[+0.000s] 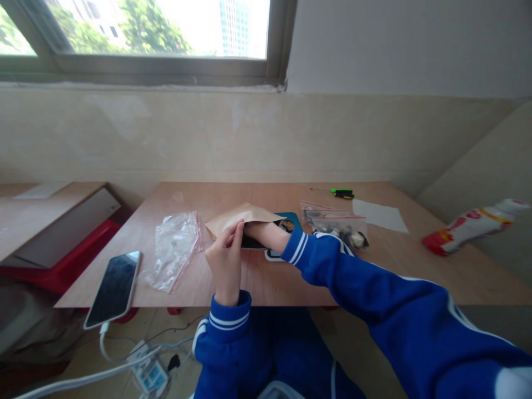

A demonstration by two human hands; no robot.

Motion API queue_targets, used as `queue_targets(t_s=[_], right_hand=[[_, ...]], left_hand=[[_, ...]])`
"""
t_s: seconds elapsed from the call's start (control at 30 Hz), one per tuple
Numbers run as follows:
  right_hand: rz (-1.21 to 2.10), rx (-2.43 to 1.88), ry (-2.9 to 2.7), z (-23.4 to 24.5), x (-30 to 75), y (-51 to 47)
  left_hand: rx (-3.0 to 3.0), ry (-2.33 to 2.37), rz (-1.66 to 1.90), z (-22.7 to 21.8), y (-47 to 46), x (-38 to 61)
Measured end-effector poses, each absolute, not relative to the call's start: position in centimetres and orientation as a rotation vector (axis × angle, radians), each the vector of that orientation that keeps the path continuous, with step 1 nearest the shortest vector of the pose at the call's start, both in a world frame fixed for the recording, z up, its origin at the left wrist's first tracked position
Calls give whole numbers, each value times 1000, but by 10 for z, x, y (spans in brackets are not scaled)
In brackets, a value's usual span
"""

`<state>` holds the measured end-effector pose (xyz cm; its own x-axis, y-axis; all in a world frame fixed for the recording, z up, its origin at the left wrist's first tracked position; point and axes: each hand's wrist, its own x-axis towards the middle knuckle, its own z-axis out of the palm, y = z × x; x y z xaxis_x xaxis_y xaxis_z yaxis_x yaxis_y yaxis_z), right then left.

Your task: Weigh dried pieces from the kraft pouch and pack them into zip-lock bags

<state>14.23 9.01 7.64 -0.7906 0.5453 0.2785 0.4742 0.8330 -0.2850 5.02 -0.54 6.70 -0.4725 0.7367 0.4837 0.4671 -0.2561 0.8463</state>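
Note:
My left hand (224,259) pinches the near edge of a brown paper envelope (233,217) between thumb and fingers, at the middle of the table. Its mouth gapes to the right, showing a dark inside. Into that mouth reaches my right hand (269,235), so its fingers are hidden and I cannot see what they touch. Partly under the envelope lies a flat blue card-like thing (296,218) with a round picture on it. Left of the envelope is a crumpled clear plastic bag (175,249) with a red seal line.
Zip bags (338,226) with small dark and white parts lie right of centre. Behind them are screwdrivers (341,193) and a white sheet (380,215). A red-and-white bottle (469,226) is at the right. A cabled phone (114,288) overhangs the front left edge, above a power strip (149,372).

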Motion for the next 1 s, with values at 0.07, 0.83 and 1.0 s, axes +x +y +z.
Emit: queue_targets(t_s=[0.07, 0.83, 1.0], right_hand=[[27, -749, -2755, 80, 148, 79], [466, -1237, -1658, 46, 292, 126], [536, -1189, -1926, 19, 279, 140]], left_hand=[[1470, 1783, 1785, 69, -6, 48], [1358, 1807, 1837, 72, -4, 44], [1386, 1782, 1845, 71, -6, 43]])
